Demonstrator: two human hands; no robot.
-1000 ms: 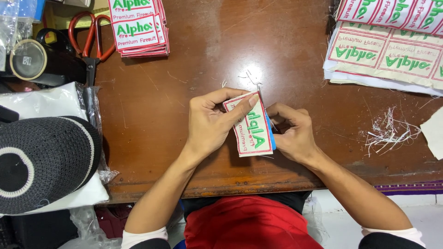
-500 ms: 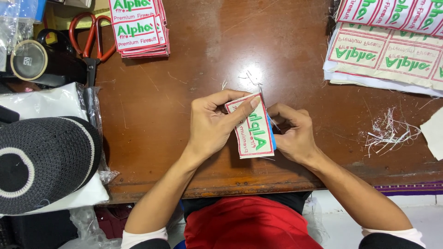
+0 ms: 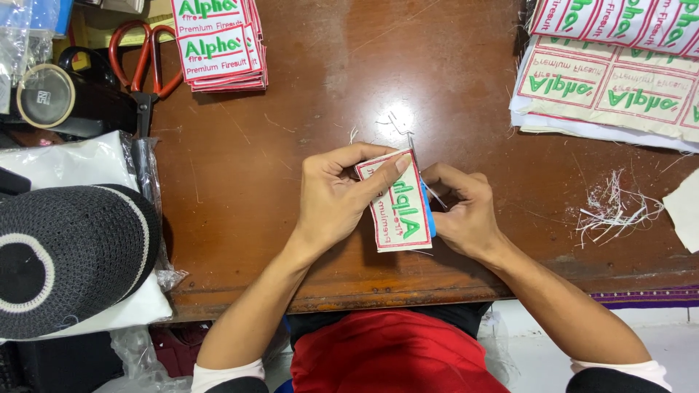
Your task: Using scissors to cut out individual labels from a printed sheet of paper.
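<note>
White patch (image 3: 397, 204) with red border and green lettering, red-handled scissors (image 3: 142, 69), black-and-white knitted cap (image 3: 65, 255).

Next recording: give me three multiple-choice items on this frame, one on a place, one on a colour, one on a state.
1. Where do the red-handled scissors lie?
A. the brown wooden table's far left
B. under the right hand
C. on the black knitted cap

2. What colour is the lettering on the white rectangular embroidered patch?
A. blue
B. green
C. black

3. How is that patch held?
A. lying untouched
B. folded in half
C. gripped by the left hand, the right hand at its edge

Answers: 1 A, they lie beside the stack of patches; 2 B, green letters inside a red border; 3 C, left fingers clasp it.
</note>
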